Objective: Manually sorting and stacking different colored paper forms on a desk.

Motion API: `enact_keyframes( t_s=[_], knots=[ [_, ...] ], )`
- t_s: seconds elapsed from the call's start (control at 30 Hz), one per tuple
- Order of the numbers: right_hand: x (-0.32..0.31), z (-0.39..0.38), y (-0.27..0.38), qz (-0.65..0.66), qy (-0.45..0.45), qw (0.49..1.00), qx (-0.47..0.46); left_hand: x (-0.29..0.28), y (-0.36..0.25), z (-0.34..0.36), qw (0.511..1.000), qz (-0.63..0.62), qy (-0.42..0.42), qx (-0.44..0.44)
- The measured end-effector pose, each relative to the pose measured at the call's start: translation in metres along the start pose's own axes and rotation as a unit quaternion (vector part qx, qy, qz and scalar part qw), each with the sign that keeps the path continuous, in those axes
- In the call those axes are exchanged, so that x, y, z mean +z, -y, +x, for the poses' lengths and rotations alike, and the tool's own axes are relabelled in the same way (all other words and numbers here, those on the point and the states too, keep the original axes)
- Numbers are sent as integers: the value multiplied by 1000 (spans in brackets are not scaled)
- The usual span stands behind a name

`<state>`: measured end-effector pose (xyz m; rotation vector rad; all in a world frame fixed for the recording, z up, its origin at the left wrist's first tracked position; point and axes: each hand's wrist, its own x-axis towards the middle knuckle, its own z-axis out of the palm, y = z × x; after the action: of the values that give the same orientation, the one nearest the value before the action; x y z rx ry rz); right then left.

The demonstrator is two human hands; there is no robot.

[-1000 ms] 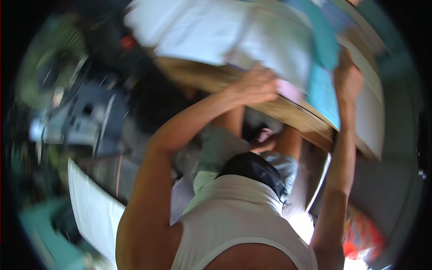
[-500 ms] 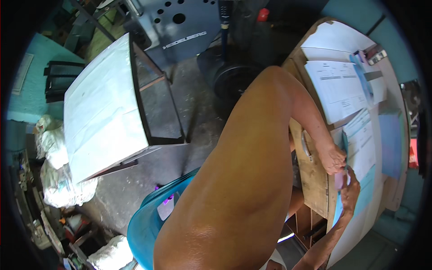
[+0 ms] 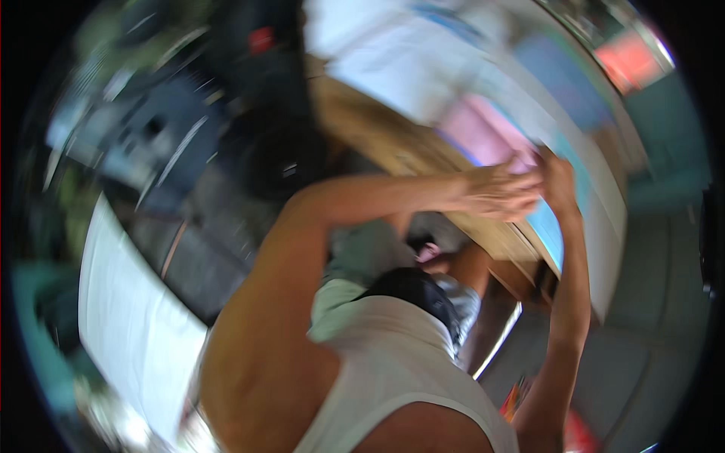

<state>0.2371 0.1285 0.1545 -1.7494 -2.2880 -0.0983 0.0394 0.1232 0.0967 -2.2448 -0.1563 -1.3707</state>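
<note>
My left hand [image 3: 502, 190] and my right hand [image 3: 559, 181] are together at the near edge of the desk. Between and just beyond them is a pink paper [image 3: 483, 132], its near corner reaching into their fingers. The fingers of the left hand are bent around that corner. Close beside it, the right hand is curled with its fingertips against the left one. Motion blur smears the fingers and hides the exact grip. Blue sheets [image 3: 545, 230] lie under the hands on the desk.
White papers [image 3: 400, 72] cover much of the wooden desk [image 3: 370, 132], with a blue folder-like sheet [image 3: 563, 79] farther back. A white-topped table [image 3: 128, 309] stands at the left. A grey machine [image 3: 155, 140] and a dark round object [image 3: 279, 155] are beyond.
The view has swung to the right, so the desk and hands appear nearer the middle. More of the pink paper shows beyond my hands, which stay together.
</note>
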Motion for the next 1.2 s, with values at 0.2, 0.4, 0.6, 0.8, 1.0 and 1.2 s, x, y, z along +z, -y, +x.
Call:
enact_keyframes(
  t_s=[0.2,0.4,0.6,0.8,1.0,1.2],
  knots=[
    [-60,-2,-6,-184,-74,954,-225,45,-75,20,975,-136,158,-75],
    [-65,-77,-80,-228,-95,950,-190,92,-84,9,967,-41,252,-15],
    [-21,-174,-84,-102,-67,992,36,93,-83,8,971,-127,199,-29],
    [-29,-188,-22,-67,-27,996,43,76,-68,20,951,-172,242,-84],
    [-14,-190,-55,-111,-90,987,76,-5,18,-6,973,-137,120,-141],
    [-21,-180,-53,-55,-81,987,130,-109,135,-121,876,169,400,-212]
  ],
)
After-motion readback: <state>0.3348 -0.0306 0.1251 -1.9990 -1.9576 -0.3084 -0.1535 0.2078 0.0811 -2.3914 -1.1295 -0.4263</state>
